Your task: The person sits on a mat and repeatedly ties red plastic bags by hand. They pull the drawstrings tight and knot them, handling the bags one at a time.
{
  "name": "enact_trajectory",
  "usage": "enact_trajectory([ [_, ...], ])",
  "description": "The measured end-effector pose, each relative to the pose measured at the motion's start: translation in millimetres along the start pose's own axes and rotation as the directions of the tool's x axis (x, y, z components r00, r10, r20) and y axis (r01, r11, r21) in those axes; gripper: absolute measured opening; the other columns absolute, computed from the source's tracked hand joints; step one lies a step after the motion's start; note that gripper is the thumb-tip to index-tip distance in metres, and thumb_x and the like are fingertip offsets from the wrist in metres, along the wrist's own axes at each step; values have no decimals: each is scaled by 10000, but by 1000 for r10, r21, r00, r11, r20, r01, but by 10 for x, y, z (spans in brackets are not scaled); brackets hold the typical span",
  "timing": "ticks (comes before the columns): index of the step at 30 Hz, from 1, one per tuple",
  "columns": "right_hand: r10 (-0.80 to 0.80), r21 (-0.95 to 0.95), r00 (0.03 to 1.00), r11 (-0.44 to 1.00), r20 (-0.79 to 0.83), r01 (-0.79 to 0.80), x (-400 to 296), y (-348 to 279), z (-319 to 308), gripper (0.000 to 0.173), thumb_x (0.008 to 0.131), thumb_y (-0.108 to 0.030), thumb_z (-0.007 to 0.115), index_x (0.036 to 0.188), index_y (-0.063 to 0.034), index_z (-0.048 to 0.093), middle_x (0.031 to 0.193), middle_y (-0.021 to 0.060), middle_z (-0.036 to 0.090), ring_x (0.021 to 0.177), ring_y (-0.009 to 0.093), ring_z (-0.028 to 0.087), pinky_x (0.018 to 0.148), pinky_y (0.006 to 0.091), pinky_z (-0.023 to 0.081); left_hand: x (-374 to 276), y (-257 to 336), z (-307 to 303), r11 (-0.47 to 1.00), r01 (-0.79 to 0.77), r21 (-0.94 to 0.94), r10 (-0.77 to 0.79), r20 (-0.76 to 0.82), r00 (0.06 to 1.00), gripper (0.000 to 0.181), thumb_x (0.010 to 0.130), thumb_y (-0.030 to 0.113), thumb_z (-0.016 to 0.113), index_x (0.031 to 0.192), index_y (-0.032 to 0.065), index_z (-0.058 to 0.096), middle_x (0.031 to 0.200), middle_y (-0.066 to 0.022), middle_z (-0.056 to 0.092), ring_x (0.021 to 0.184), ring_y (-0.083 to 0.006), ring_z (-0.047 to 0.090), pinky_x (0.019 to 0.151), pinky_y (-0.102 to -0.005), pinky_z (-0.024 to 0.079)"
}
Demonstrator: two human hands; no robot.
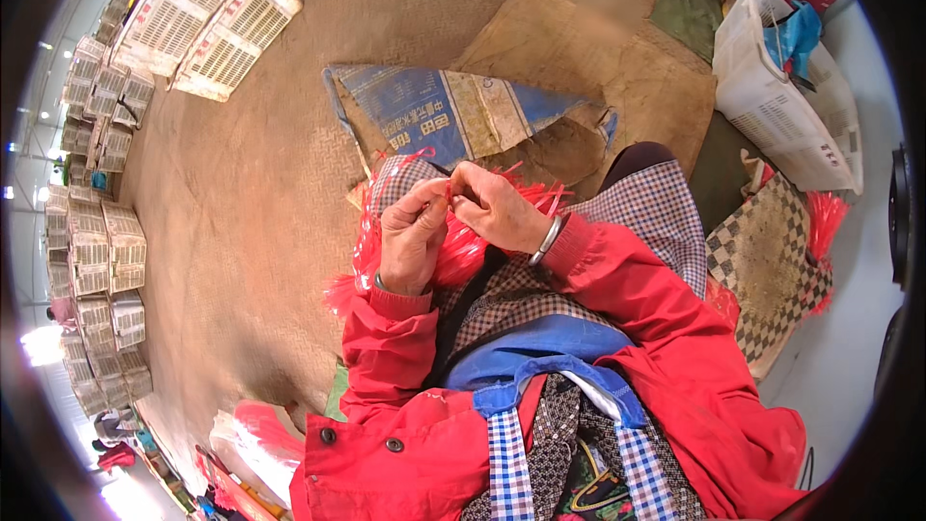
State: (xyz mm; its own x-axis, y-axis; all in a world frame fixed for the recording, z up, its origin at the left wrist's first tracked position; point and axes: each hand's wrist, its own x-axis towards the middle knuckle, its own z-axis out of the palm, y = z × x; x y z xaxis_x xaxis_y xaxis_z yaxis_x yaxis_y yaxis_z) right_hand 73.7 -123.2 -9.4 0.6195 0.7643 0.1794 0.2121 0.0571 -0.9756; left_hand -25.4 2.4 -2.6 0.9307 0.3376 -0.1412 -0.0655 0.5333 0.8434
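Note:
My left hand point(416, 231) and my right hand point(499, 210) meet over my lap, fingertips touching. Between thumbs and forefingers they pinch a thin red plastic strand point(448, 193), mostly hidden by the fingers. A loose bunch of shiny red plastic strands point(461, 252) lies across my lap, beneath and behind both hands. More of it spills past my left wrist. Under the bunch spreads a checked cloth point(651, 210) covering my knees.
Stacked white plastic crates point(228, 29) stand at the far left. A torn blue printed sack point(405, 108) and brown sheeting point(651, 87) cover the floor ahead. To the right are a white crate point(781, 116), a checkered pad point(759, 268) and another red strand bundle point(825, 221). A clear bag point(260, 441) lies lower left.

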Motion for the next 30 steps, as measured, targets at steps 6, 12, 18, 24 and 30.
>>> enact_trajectory([
  [6, -3, -41, 999, 999, -51, 1, 20, 89, 94, 150, 836, -87, 569, 936, -8, 491, 778, 209, 597, 761, 386, 618, 634, 409, 477, -18, -41, -63, 995, -10, -101, 10, 5, 1000, 177, 897, 16, 602, 1059, 16, 671, 900, 15, 606, 551, -27, 381, 470, -173, 269],
  [12, -14, -19, 996, 1000, -86, 12, 45, -15, 8, 83, 841, -32, 553, 899, 5, 506, 725, 110, 548, 677, 195, 537, 607, 312, 447, 6, 134, 98, 981, -99, 168, 98, 14, 995, 12, 898, 24, 601, 905, 29, 609, 853, 26, 552, 687, -38, 445, 611, -169, 352],
  [18, -12, 0, 999, 1000, -52, 12, 29, -82, -86, 132, 832, -32, 569, 940, 14, 509, 705, 146, 583, 650, 227, 613, 595, 344, 474, 1, 225, 142, 863, -246, 441, 255, 39, 966, 34, 913, 44, 592, 899, 20, 571, 877, 1, 549, 817, -82, 497, 744, -220, 412],
  [24, -85, 1, 991, 996, 101, 85, 27, -146, -116, 276, 882, 20, 512, 1158, 14, 519, 907, 92, 602, 799, 116, 591, 706, 268, 492, -33, 233, 134, 935, -197, 296, 203, 10, 979, 31, 906, 31, 601, 925, 15, 582, 899, -6, 574, 854, -93, 533, 790, -223, 432],
  [30, -263, -35, 965, 964, -5, 263, 81, -117, -107, 194, 870, -9, 543, 1062, 18, 559, 876, 185, 615, 800, 323, 629, 701, 364, 495, -51, 237, 140, 942, -173, 289, 169, 39, 985, 56, 917, 52, 599, 957, 22, 572, 870, 23, 544, 780, -53, 464, 705, -186, 392],
])
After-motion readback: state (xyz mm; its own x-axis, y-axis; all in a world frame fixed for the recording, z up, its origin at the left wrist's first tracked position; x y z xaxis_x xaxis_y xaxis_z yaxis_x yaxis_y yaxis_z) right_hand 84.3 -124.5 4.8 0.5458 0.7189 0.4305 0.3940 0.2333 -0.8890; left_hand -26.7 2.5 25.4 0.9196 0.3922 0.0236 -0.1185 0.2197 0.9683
